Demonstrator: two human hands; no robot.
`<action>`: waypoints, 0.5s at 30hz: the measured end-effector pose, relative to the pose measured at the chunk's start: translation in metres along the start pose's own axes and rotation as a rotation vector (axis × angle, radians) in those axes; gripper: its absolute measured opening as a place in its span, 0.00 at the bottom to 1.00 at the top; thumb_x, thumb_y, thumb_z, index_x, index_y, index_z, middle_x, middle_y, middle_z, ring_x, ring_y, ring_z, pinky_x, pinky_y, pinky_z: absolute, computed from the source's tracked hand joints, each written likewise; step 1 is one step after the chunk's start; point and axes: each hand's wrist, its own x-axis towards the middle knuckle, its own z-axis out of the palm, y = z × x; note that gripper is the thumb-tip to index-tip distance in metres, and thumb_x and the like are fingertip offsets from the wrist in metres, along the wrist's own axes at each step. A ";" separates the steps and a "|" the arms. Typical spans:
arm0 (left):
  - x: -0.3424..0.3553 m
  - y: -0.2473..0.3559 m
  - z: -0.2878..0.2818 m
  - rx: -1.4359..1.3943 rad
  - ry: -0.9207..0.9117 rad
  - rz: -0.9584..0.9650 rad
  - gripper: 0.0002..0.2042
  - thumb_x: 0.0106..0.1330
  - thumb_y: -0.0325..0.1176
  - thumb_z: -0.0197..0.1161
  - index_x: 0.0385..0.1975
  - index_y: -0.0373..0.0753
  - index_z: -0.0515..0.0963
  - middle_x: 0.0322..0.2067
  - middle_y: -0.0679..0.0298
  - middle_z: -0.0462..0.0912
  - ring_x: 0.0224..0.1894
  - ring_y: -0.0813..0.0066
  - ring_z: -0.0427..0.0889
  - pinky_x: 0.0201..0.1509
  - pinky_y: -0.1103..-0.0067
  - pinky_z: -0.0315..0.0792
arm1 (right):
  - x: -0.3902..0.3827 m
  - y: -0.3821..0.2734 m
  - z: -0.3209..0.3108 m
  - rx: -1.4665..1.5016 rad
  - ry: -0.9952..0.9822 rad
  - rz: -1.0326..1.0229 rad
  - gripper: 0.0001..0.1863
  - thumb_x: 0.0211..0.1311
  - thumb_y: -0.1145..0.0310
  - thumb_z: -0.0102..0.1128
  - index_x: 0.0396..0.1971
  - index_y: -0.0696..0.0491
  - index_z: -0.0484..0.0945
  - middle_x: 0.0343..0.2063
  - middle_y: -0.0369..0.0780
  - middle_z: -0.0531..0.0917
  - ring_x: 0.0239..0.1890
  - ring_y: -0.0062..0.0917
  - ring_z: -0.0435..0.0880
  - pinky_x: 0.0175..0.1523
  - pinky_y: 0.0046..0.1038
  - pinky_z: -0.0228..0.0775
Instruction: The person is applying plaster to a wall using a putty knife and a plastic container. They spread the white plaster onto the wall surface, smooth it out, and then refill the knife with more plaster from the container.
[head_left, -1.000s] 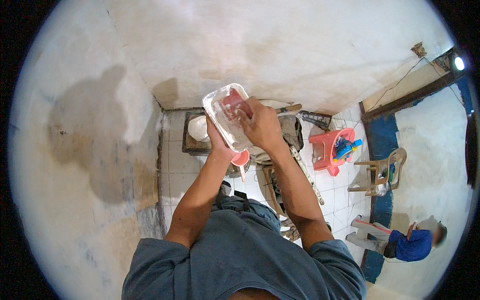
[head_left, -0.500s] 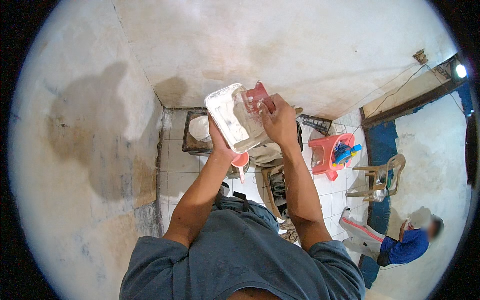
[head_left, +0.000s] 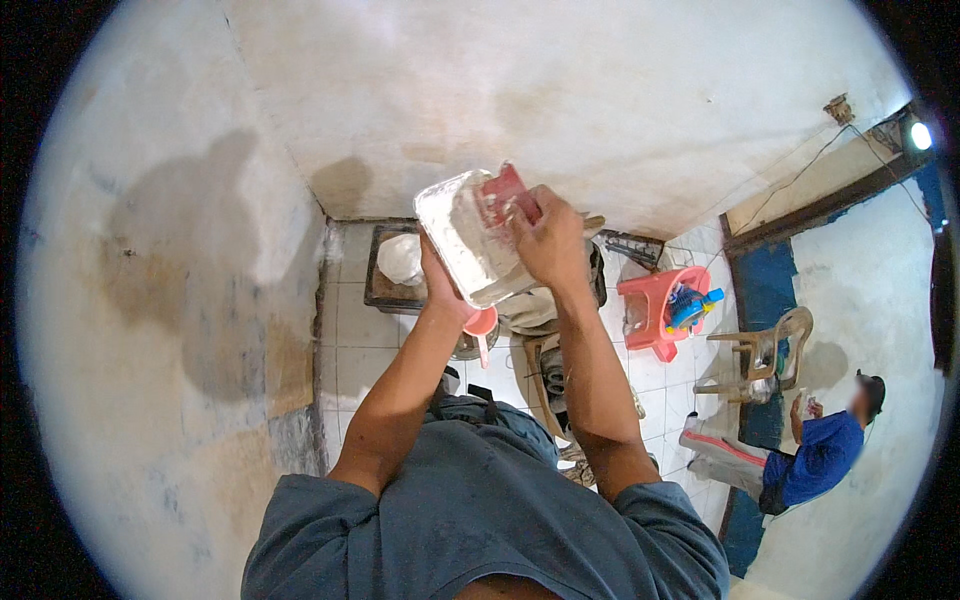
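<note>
A white rectangular tray (head_left: 470, 265) with pale, creamy paste in it is held up at chest height by my left hand (head_left: 440, 285), gripping its left side. My right hand (head_left: 550, 240) is closed on a red flat spreader (head_left: 498, 188) smeared with paste, over the upper right part of the tray. Beneath the tray, a pink scoop (head_left: 481, 322) rests on a round container. A white bag (head_left: 398, 260) lies on a dark low block (head_left: 378, 292) to the left.
A pink stool (head_left: 650, 310) with blue tools (head_left: 690, 305) stands right of me, near a beige plastic chair (head_left: 790, 350). A person (head_left: 810, 460) in blue is by the right wall (head_left: 860, 260). Cloth (head_left: 520, 320) lies below my hands; a white wall (head_left: 500, 80) is ahead.
The red spreader has moved from the tray's middle toward its upper right, exposing more paste. The person at the right has shifted, their hands now nearer the chair.
</note>
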 end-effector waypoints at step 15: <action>0.000 0.000 -0.009 0.008 -0.006 -0.001 0.27 0.70 0.56 0.40 0.62 0.46 0.65 0.59 0.59 0.71 0.61 0.59 0.70 0.65 0.61 0.64 | 0.012 0.001 0.005 0.069 -0.117 -0.038 0.11 0.51 0.68 0.61 0.23 0.62 0.73 0.18 0.52 0.75 0.22 0.45 0.75 0.31 0.36 0.68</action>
